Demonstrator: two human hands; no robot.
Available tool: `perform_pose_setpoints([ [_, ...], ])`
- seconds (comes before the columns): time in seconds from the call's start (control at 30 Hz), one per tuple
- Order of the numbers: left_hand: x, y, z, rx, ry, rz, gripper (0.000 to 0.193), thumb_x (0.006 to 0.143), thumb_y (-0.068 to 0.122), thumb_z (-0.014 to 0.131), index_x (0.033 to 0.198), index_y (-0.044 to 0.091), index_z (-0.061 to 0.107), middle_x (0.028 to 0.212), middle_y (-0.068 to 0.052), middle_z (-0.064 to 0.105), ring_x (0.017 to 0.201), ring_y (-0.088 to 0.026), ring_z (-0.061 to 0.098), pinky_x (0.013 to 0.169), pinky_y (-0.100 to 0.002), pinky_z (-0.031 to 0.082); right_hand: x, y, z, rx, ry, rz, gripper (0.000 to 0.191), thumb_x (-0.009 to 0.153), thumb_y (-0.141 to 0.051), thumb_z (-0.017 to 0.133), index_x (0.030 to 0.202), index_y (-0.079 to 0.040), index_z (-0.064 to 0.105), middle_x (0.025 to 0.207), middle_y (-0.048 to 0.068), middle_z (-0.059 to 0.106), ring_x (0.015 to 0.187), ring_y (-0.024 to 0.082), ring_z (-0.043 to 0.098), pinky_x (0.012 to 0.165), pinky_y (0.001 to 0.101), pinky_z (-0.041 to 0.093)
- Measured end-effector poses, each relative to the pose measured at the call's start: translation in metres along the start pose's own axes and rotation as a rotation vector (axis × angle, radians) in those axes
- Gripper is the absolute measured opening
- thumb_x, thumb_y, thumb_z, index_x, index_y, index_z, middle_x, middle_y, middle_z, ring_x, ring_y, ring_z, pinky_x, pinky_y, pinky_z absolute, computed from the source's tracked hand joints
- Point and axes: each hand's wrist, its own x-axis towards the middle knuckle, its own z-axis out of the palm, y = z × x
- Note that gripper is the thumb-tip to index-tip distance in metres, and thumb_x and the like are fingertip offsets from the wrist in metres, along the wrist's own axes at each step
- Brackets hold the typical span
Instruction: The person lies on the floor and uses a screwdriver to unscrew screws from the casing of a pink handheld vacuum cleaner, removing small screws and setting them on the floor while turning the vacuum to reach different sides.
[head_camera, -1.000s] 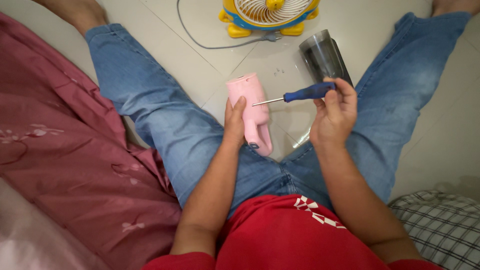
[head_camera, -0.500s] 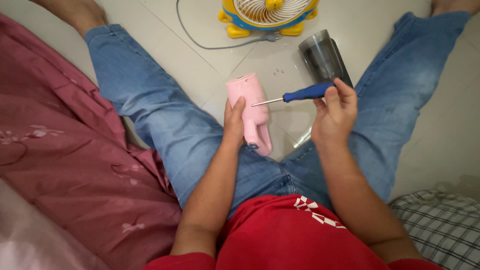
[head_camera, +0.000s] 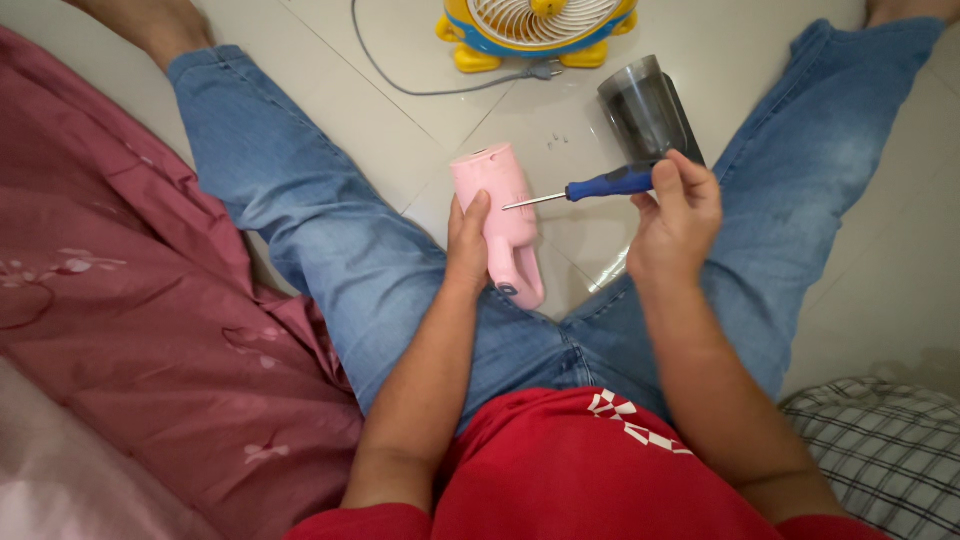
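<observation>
I sit on a tiled floor with my legs in blue jeans spread apart. My left hand (head_camera: 466, 243) grips a pink plastic device body (head_camera: 497, 222) with a short handle, held between my thighs. My right hand (head_camera: 678, 215) holds a blue-handled screwdriver (head_camera: 600, 187) by the handle. Its metal tip points left and nearly touches the side of the pink body. A dark translucent cup-shaped part (head_camera: 647, 113) lies on the floor just beyond my right hand.
A small yellow and blue desk fan (head_camera: 535, 25) with a grey cable (head_camera: 400, 75) stands at the top. A dark red bedsheet (head_camera: 120, 330) covers the left side. A checked cloth (head_camera: 885, 450) lies at the lower right.
The screwdriver tip has shifted slightly toward the pink body. Both hands stay almost where they were.
</observation>
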Motion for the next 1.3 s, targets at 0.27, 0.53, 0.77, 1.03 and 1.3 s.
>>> perform_pose_setpoints([
  [0.27, -0.005, 0.013, 0.011, -0.058, -0.004, -0.053, 0.054, 0.099, 0.032, 0.057, 0.142, 0.001, 0.043, 0.124, -0.02, 0.062, 0.106, -0.03, 0.066, 0.091, -0.045, 0.057, -0.012, -0.004, 0.005, 0.129, -0.179, -0.047, 0.027, 0.107, -0.005, 0.063, 0.133, -0.005, 0.054, 0.139, 0.014, 0.066, 0.116, 0.019, 0.065, 0.099, 0.0355, 0.056],
  [0.53, -0.001, 0.005, 0.005, -0.024, -0.002, -0.002, 0.053, 0.101, 0.031, 0.059, 0.141, 0.0, 0.046, 0.126, -0.017, 0.061, 0.109, -0.026, 0.064, 0.093, -0.041, 0.056, -0.007, 0.001, 0.006, 0.164, -0.104, -0.048, 0.021, 0.109, -0.011, 0.067, 0.125, -0.008, 0.055, 0.118, 0.005, 0.063, 0.106, 0.019, 0.063, 0.097, 0.0443, 0.059],
  [0.77, -0.001, 0.004, 0.003, -0.031, -0.008, -0.012, 0.053, 0.101, 0.032, 0.06, 0.141, -0.001, 0.046, 0.125, -0.017, 0.062, 0.108, -0.026, 0.065, 0.093, -0.041, 0.056, -0.011, -0.006, 0.004, 0.091, -0.158, -0.053, 0.024, 0.108, -0.009, 0.064, 0.129, -0.01, 0.054, 0.136, 0.009, 0.067, 0.116, 0.017, 0.062, 0.099, 0.0367, 0.052],
  [1.03, 0.001, 0.003, 0.003, -0.03, 0.005, -0.004, 0.054, 0.101, 0.032, 0.06, 0.142, 0.0, 0.046, 0.127, -0.015, 0.061, 0.11, -0.024, 0.064, 0.096, -0.041, 0.055, -0.009, -0.001, 0.005, 0.245, -0.109, -0.013, 0.012, 0.113, -0.014, 0.059, 0.123, -0.009, 0.054, 0.126, 0.007, 0.064, 0.112, 0.02, 0.063, 0.099, 0.0432, 0.056],
  [1.3, -0.003, 0.01, 0.006, -0.065, -0.034, -0.034, 0.054, 0.099, 0.033, 0.059, 0.14, 0.002, 0.046, 0.122, -0.017, 0.063, 0.104, -0.028, 0.066, 0.089, -0.043, 0.057, -0.013, -0.011, 0.01, 0.173, -0.153, 0.014, 0.019, 0.109, -0.018, 0.06, 0.125, -0.01, 0.057, 0.132, 0.009, 0.068, 0.111, 0.018, 0.065, 0.098, 0.0386, 0.053],
])
